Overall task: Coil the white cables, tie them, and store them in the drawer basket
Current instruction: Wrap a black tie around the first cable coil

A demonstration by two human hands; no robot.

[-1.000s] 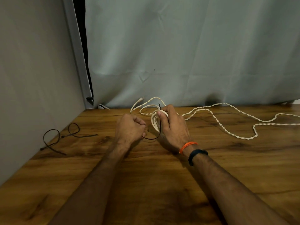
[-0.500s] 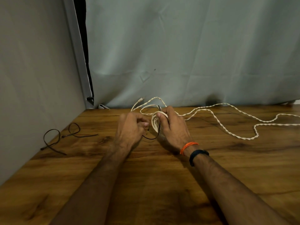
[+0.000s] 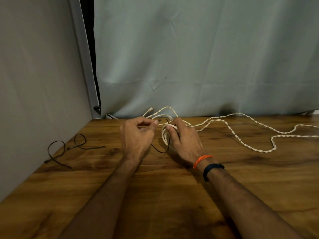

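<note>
Head view. No readable writing, brand or label on anything in sight.

Wooden table (image 3: 224, 195), used here as the landmark. Near its far middle, a white cable (image 3: 229, 125), twisted in look. Part of it is gathered into a small coil (image 3: 164, 134); the rest trails loose across the table's right side and off the right edge of the picture. A loose end with a small plug (image 3: 151, 109) rises just past the table's far edge, against the grey cloth backdrop (image 3: 207, 57).

Right hand (image 3: 185, 141): low over the far middle of the table, fingers curled round the coil, thumb pressed on its top turns. Wrist carries an orange thread band (image 3: 201, 160) and a dark band (image 3: 213, 169).

Left hand (image 3: 136, 137): just beside the right one, raised above the table, back toward the camera. Thumb and forefinger pinch one end of a thin black tie (image 3: 160, 150). The tie loops down under the coil and comes up on the coil's near side; its small head shows just off the left fingertips. The two hands are close, not touching.

Both forearms reach in from the table's near edge.

At the table's left edge, by the side wall, spare black ties (image 3: 58, 150) lie looped, well apart from the hands.
</note>
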